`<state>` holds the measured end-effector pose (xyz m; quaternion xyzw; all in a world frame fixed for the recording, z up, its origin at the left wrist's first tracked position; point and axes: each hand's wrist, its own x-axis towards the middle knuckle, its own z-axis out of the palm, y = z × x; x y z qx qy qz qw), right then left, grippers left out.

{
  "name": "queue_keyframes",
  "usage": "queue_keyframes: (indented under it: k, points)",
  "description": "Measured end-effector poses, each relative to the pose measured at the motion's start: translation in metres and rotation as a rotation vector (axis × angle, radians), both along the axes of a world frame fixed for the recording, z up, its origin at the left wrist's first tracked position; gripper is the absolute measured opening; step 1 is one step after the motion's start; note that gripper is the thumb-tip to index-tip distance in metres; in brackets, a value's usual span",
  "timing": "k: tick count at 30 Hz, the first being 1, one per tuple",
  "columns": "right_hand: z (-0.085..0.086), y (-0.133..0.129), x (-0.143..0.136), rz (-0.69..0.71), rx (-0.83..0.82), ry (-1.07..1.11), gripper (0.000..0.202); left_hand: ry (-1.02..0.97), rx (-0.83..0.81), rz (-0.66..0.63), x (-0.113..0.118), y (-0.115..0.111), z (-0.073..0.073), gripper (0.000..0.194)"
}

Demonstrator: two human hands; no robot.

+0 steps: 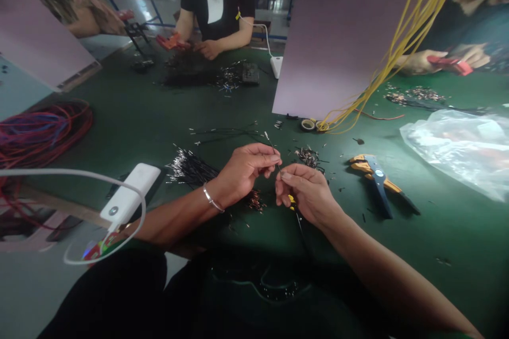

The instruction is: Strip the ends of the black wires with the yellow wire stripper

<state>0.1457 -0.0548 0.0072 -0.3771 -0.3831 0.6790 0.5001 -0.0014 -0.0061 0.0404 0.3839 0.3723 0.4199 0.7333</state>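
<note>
Between my fingertips runs a thin black wire [272,143] with a pale metal end pointing up and away. My left hand [248,169] pinches it, and my right hand [306,190] is closed on it just below, the two hands almost touching. Under and beside my left wrist lies a bundle of black wires [193,167] with shiny metal tips; bare copper ends [254,200] show on its other side. Small loose metal terminals [308,157] are heaped beyond my right hand. A yellow-handled tool [292,202] is partly hidden below that hand.
Wire strippers [374,177] lie at the right, near a clear plastic bag [461,148]. A white power bank [131,193] with a cable stands left. Yellow wires [382,74] hang beside a panel [322,37]. Red wire coils [43,130] lie far left. Co-workers [217,16] sit opposite.
</note>
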Motion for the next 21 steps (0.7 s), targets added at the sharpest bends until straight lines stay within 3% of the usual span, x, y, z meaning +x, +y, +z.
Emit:
queue_keyframes:
  k: [21]
  points:
    - [-0.0004,-0.0019,-0.0011,-0.067,0.099,-0.098,0.006,0.037,0.060,0.021,0.0010,-0.0053,0.0000,0.006]
